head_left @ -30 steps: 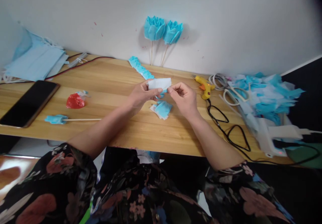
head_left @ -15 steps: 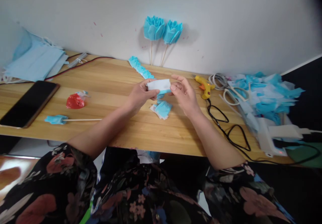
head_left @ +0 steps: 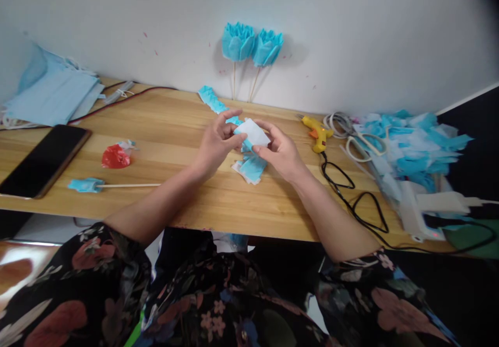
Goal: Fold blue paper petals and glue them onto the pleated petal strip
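A small piece of mask fabric [head_left: 254, 131], white on the face toward me and blue along its left edge, is held above the table between both hands. My left hand [head_left: 219, 141] pinches its left corner between thumb and fingers. On the other side my right hand [head_left: 277, 148] grips it, thumb in front and fingers behind. Below lies a small pile of blue and white cut pieces [head_left: 252, 168]. Behind my left hand a pleated blue strip [head_left: 212, 100] runs back toward the wall, its near end partly hidden.
Two blue fabric flowers [head_left: 238, 42] on sticks lean against the wall. A yellow glue gun [head_left: 317, 135], scissors [head_left: 364, 146], a scrap heap [head_left: 421, 144] and a power strip [head_left: 417, 217] lie right. Leftward are masks [head_left: 54, 94], a phone [head_left: 44, 159], red wrapping [head_left: 116, 156] and a blue-tipped stick [head_left: 128, 185].
The fabric piece has turned from lying level to a slant, and a blue edge now shows. My left fingers have lifted, and my right hand has moved closer in around the piece.
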Demonstrator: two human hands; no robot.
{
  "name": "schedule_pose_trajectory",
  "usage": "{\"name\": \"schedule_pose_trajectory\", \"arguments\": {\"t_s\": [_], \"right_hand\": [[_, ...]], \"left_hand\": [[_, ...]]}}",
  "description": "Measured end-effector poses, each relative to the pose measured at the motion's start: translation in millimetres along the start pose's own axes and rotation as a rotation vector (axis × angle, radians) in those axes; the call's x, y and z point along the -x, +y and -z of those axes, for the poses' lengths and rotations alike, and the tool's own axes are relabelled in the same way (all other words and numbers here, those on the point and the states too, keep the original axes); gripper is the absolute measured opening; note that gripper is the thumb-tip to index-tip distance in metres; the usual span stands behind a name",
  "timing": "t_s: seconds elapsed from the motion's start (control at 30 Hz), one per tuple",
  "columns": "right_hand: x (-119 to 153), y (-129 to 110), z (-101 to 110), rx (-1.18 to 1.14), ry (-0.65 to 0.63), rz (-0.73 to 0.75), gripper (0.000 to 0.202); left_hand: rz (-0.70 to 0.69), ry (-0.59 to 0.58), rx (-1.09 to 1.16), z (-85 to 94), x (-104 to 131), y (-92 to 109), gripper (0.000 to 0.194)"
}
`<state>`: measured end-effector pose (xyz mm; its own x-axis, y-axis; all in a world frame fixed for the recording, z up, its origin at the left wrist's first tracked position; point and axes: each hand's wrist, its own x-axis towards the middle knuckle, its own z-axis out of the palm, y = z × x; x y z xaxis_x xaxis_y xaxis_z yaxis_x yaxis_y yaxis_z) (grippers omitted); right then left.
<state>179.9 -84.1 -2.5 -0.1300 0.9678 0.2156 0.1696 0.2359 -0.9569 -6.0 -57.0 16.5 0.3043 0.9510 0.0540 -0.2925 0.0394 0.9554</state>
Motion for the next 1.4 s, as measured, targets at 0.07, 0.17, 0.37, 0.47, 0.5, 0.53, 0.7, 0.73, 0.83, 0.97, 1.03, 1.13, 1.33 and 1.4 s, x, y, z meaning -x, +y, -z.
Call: {"name": "schedule_pose_trajectory", "arguments": {"t_s": [0.07,0.17,0.37,0.47,0.5,0.53,0.7,0.73,0.83,0.97,1.03,1.13,1.33,1.4], "right_hand": [[0,0,0,0.014,0.035,0.028,0.061],[-1,-1,1,0.046,0.073,0.040,0.060],[1,-2,0,0.051,0.060,0.032,0.059],[2,-2,-1,0.043,0.041,0.024,0.058],[2,-2,-1,0.045,0.039,0.024,0.057],[2,-2,-1,0.050,0.042,0.026,0.056],[1,0,-1,0.058,0.081,0.040,0.055],[0,0,-1,0.056,0.088,0.043,0.055],[0,1,-2,0.053,0.095,0.050,0.055],[1,-1,0,0.071,0.066,0.061,0.054],[0,-3,5,0.115,0.095,0.079,0.051],[-2,-7,14,0.222,0.179,0.144,0.044],[-3,-13,21,0.571,0.162,0.401,0.052],[-3,-13,19,0.665,0.115,0.474,0.054]], "left_hand": [[0.001,0.000,0.051,-0.9,0,0,0.054],[0.055,-0.067,0.071,-1.0,-1,-3,0.039],[0.123,-0.108,-0.058,3.9,-3,-13,0.022],[0.114,-0.047,-0.043,5.0,-4,-13,0.027],[0.115,-0.040,-0.034,4.7,-4,-13,0.028],[0.116,-0.036,-0.026,4.1,-3,-12,0.029],[0.130,-0.040,0.005,1.2,-3,-8,0.038],[0.133,-0.052,-0.004,1.3,-3,-9,0.038],[0.142,-0.102,-0.074,2.7,-3,-13,0.030],[0.124,-0.053,-0.088,4.1,-4,-16,0.026],[0.145,-0.036,-0.025,4.3,-4,-13,0.024],[0.200,-0.056,0.092,5.2,-4,-6,0.020],[0.246,-0.087,0.214,9.7,-5,-2,0.019],[0.266,-0.101,0.233,10.0,-6,-3,0.019]]}}
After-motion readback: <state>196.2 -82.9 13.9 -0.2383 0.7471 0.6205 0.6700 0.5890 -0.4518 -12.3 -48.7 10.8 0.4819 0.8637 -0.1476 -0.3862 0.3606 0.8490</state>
